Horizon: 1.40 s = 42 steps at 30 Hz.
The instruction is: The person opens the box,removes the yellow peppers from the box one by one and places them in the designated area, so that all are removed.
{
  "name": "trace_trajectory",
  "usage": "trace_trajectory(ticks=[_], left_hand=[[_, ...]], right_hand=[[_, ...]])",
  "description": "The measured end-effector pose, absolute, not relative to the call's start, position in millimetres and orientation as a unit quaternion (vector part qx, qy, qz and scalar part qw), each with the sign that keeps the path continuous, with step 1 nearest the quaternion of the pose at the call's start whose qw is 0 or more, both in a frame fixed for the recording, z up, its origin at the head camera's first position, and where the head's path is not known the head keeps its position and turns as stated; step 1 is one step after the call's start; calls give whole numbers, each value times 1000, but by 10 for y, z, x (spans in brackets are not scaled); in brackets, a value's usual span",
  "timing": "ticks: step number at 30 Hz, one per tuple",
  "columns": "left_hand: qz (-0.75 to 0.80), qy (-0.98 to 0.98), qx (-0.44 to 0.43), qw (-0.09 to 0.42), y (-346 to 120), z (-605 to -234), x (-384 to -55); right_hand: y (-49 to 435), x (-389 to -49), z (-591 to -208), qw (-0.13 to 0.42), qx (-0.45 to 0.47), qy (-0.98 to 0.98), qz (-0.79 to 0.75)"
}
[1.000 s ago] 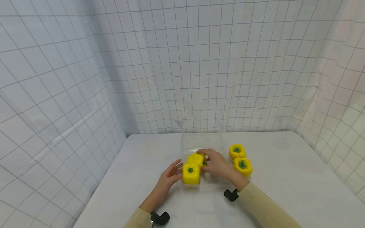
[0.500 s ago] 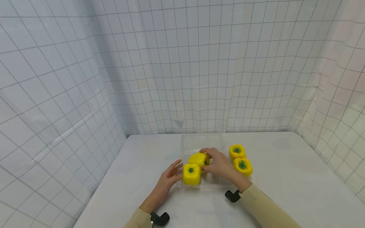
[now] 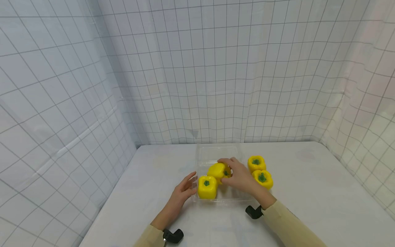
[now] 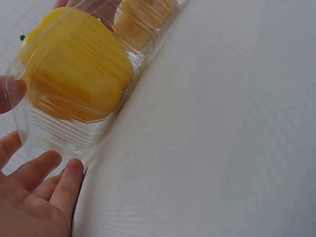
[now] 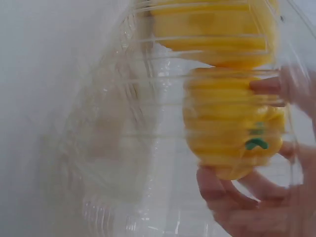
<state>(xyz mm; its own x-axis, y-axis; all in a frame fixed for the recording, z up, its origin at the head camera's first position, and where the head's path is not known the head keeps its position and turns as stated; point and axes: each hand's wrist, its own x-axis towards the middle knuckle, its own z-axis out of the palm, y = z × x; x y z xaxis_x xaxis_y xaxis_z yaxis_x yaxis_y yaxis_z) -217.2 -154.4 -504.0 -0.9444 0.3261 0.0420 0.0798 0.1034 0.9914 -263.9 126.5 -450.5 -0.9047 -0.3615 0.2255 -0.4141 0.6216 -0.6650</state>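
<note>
A clear plastic tray [image 3: 216,152] lies on the white table [image 3: 148,178]. A yellow bell pepper [image 3: 207,187] stands upright in its near left corner. My right hand [image 3: 239,175] grips a second yellow pepper [image 3: 217,169], tilted on its side, just behind the first inside the tray. In the right wrist view the fingers [image 5: 232,190] curl round that pepper [image 5: 232,128], its green stem facing the palm. My left hand [image 3: 184,189] rests with straight fingers against the tray's left wall [image 4: 54,138], the first pepper [image 4: 74,74] behind the plastic.
Two more yellow peppers [image 3: 256,163] [image 3: 262,179] stand on the table just right of the tray. Gridded white curtains [image 3: 197,75] close in the table at the back and both sides.
My right hand has carried the second pepper a little farther back and up inside the tray and turned it more on its side. The left hand has stayed at the tray's wall.
</note>
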Motion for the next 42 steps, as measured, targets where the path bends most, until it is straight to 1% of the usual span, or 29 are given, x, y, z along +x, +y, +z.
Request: trace_trajectory(ticks=[17, 25, 34, 42], left_hand=[[656, 737, 132, 96, -1538, -5042, -2180], [659, 733, 134, 98, -1546, -5012, -2181], [659, 734, 128, 102, -1540, -5025, -2154], [648, 744, 128, 103, -1536, -5009, -2179]], right_hand=[[1353, -2581, -4419, 74, 261, -889, 369], [1409, -2555, -4392, 69, 250, -892, 370], [1451, -2481, -4293, 60, 220, -883, 411], [1501, -2456, -4144, 89, 244, -876, 407]])
